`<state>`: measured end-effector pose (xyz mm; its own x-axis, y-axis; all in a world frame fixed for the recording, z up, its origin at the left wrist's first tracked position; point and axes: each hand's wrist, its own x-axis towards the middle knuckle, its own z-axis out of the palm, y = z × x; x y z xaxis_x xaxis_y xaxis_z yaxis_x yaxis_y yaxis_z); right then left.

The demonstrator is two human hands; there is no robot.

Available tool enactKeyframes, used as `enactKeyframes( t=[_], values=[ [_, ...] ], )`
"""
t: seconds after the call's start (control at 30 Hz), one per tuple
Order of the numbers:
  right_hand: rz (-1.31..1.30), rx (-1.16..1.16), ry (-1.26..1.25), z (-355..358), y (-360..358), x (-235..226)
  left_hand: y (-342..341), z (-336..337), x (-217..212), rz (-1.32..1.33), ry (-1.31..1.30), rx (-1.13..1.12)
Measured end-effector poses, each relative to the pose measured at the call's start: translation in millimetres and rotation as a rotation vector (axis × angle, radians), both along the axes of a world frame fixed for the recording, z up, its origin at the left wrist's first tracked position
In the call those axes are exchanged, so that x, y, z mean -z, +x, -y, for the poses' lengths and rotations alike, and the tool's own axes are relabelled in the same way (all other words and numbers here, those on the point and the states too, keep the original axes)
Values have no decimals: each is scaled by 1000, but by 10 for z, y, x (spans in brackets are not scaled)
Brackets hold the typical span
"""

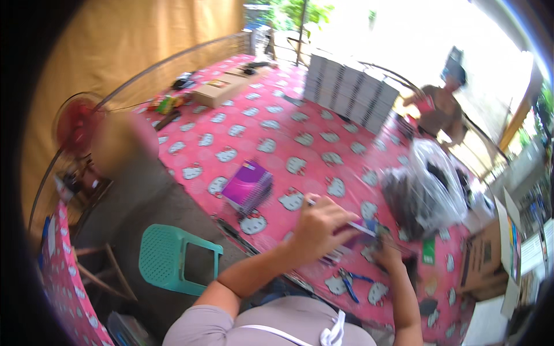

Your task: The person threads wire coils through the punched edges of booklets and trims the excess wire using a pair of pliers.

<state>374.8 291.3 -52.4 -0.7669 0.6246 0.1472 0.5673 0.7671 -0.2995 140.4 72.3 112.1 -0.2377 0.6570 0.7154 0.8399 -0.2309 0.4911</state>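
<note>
Out over the patterned table, my left hand [324, 230] pinches a thin notebook [362, 229] with a purple cover, seen almost edge-on. My right hand [388, 254] is curled at the right end of the notebook; its fingers are blurred and partly hidden. Below the notebook, blue-handled pliers [349, 284] lie on the tablecloth. To the left of my hands sits a small stack of purple spiral-bound notebooks [248, 185].
Tall stacks of notebooks [349, 92] stand at the table's far side. A clear plastic bag [430, 190] with dark contents and an open cardboard box [485, 254] are on the right. Another person [441, 109] sits beyond. A teal stool [164, 256] stands on the floor at left.
</note>
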Motion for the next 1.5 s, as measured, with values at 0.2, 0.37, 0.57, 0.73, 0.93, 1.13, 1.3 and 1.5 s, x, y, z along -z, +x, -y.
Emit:
enactKeyframes(
  t=[0.2, 0.37, 0.57, 0.73, 0.93, 1.13, 1.3, 1.5],
  values=[
    [40, 26, 107, -82, -97, -104, 34, -80, -7, -8, 14, 9],
    [88, 171, -25, -104, -291, -518, 67, -131, -36, 58, -15, 56],
    [-752, -224, -778, 304, -403, -1697, 27, -81, -35, 42, -84, 10],
    [-692, -353, -791, 204, -390, -1803, 38, -110, -72, 108, -58, 43],
    [-481, -251, -470, 267, -645, -1875, -78, -51, -24, 173, 33, 50],
    [-474, -262, -397, 243, -822, -1915, -120, 3, 182, 619, 68, 128],
    [-430, -249, -281, 258, -939, -1829, -154, -2, 247, 971, 177, 296],
    [-386, -211, -207, 229, -1062, -1731, -253, 83, 357, 1035, 88, 339]
  ],
)
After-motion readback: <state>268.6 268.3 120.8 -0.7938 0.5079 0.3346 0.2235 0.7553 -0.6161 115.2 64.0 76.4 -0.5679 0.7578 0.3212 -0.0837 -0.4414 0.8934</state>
